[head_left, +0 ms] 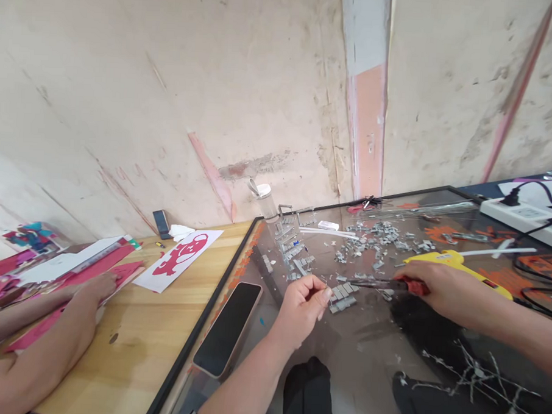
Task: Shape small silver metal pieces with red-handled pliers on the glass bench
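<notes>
My left hand [301,309] is closed in a pinch above the dark glass tabletop [352,357]. What its fingertips hold is too small to make out. Right beside them is a small grey slatted piece [344,295]; whether they grip it is unclear. My right hand [430,287] is wrapped round the red handles of pliers [382,285], whose thin jaws point left towards that piece. Behind the right hand lies a yellow glue gun [438,258], partly covered by the arm. Farther back, more grey slatted pieces [292,250] form a stepped row.
A phone [228,328] lies left of my left arm. Loose grey bits [384,239] are scattered behind my hands. A white power strip [527,218] with black cables stands right. At left, another person's hands [94,287] rest on red paper beside a paper cutout [180,261].
</notes>
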`<state>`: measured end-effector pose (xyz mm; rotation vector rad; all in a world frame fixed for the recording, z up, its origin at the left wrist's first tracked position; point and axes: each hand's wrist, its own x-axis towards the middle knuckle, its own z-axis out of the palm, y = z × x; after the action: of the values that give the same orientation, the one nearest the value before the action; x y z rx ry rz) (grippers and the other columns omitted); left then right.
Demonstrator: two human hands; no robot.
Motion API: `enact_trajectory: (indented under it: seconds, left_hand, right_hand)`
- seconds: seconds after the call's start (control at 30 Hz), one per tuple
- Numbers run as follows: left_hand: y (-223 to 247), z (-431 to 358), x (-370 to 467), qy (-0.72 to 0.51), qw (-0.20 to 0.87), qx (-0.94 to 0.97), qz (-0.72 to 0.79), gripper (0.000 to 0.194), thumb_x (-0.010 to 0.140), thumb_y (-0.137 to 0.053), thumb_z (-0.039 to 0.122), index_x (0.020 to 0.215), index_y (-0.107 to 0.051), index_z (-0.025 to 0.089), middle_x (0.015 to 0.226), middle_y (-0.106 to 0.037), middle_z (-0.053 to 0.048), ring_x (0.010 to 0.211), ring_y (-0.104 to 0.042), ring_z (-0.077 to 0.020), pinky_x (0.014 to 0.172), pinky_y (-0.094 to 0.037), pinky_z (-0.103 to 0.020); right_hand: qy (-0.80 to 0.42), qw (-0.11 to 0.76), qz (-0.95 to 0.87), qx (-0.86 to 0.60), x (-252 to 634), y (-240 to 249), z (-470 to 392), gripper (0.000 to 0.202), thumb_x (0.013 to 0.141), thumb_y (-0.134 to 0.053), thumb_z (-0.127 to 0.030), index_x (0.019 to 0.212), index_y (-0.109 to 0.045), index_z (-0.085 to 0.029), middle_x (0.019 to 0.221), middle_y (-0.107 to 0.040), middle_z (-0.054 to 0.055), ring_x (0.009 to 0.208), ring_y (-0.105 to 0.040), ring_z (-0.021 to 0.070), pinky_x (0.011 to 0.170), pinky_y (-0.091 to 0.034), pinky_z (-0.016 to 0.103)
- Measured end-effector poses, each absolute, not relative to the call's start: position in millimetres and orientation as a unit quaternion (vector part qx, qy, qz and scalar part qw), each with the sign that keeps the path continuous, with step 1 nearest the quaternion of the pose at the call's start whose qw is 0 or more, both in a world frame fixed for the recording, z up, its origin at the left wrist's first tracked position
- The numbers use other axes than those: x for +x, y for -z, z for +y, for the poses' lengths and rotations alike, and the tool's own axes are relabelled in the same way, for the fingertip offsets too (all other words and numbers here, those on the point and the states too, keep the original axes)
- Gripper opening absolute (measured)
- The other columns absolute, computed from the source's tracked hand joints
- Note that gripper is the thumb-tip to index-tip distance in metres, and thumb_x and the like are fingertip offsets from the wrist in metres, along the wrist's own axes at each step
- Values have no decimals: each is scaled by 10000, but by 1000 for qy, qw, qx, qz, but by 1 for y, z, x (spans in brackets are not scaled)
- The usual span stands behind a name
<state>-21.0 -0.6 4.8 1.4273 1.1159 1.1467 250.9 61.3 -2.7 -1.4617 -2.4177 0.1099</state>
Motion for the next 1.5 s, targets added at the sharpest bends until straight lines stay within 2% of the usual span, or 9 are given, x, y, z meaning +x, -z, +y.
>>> enact_trajectory:
  seconds: [0.1,0.23,0.37,0.77,0.93,1.1,1.3,1.4,1.5]
  left_hand:
    - [-3,2,-19,-494,562,498,439,290,710,-656,380,661,-469,164,468,-401,71,426,-314,-48,475,-194,-217]
    - [-4,1,-17,-475,656,417,412,307,649,-717,352,647,-488,148,429,-403,69,395,-299,-35,464,-139,-223]
    - [-2,-1,-14,-460,708,373,385,288,634,-738,306,641,-506,136,430,-415,62,385,-297,-26,456,-139,-220]
    - [2,1,-16,-417,807,275,313,178,640,-683,129,617,-508,106,532,-413,45,370,-282,4,396,-91,-162]
    - [3,-1,-16,-396,826,267,299,182,651,-673,124,596,-500,106,548,-394,42,380,-277,5,395,-78,-157]
    - [2,-3,-13,-398,809,294,317,202,653,-694,163,598,-506,115,530,-405,41,380,-277,-7,416,-82,-185]
    - [-2,-4,-9,-430,745,351,370,265,611,-741,266,617,-509,138,490,-426,54,386,-284,-27,443,-115,-219]
    - [-3,-5,-10,-465,605,467,448,268,662,-698,348,633,-512,157,491,-427,55,420,-327,-54,463,-185,-228]
    - [-4,-7,-11,-467,423,607,484,182,747,-610,308,653,-553,163,561,-447,32,512,-389,-87,523,-272,-236]
  right_hand:
    - [51,201,-841,-500,249,0,63,418,687,-411,-76,973,-621,-297,1033,-639,-9,904,-587,181,660,-431,272]
    - [187,248,-835,-454,245,-4,59,378,727,-418,-86,1012,-616,-235,1007,-623,39,913,-560,214,727,-454,326]
    - [258,272,-817,-439,245,-7,55,313,768,-453,-122,1025,-613,-202,1015,-622,61,934,-549,222,719,-455,317]
    - [307,252,-810,-431,239,-15,46,255,812,-484,-155,1023,-623,-190,1002,-618,66,936,-536,225,685,-419,306]
    - [314,257,-805,-434,241,-12,48,292,797,-490,-136,1054,-613,-198,1031,-613,70,942,-539,222,692,-424,306]
    - [319,251,-808,-427,241,-13,49,272,811,-491,-169,1052,-615,-195,1017,-618,71,931,-541,220,685,-424,304]
    - [279,241,-825,-428,242,-10,51,273,776,-485,-119,980,-632,-224,967,-632,46,888,-551,210,720,-426,308]
    - [228,241,-826,-456,245,-3,57,325,724,-468,-86,955,-627,-251,964,-632,16,874,-553,199,674,-443,293]
    - [198,237,-817,-487,247,2,61,423,666,-432,-44,984,-613,-256,984,-624,7,885,-555,195,628,-448,281]
